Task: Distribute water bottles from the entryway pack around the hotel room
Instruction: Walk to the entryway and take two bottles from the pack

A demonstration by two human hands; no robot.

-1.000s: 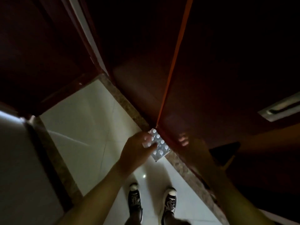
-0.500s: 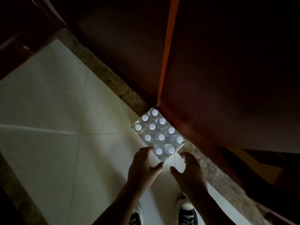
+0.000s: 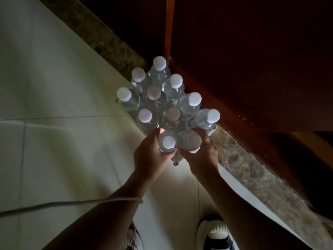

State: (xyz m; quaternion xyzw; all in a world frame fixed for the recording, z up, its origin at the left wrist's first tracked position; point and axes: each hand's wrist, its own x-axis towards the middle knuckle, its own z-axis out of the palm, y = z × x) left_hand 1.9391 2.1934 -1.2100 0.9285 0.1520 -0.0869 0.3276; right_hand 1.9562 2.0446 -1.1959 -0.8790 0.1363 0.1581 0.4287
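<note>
A pack of clear water bottles with white caps [image 3: 162, 98] stands on the pale tiled floor, tight against a dark wooden door corner. My left hand [image 3: 149, 157] is wrapped around the nearest left bottle [image 3: 168, 141]. My right hand [image 3: 200, 156] grips the nearest right bottle [image 3: 193, 140]. Both bottles stand upright at the pack's near edge, caps facing me. Several other bottles fill the pack behind them. The room is dim.
A dark wooden door or cabinet [image 3: 243, 60] with an orange edge strip [image 3: 169, 24] rises on the right. A speckled stone threshold [image 3: 252, 170] runs diagonally along it. A thin cord [image 3: 54, 204] crosses my left forearm. My shoes [image 3: 216, 235] show at the bottom.
The view has dropped much closer to the pack. Both hands have gone from hovering at the pack's near edge to closing around the two nearest bottles.
</note>
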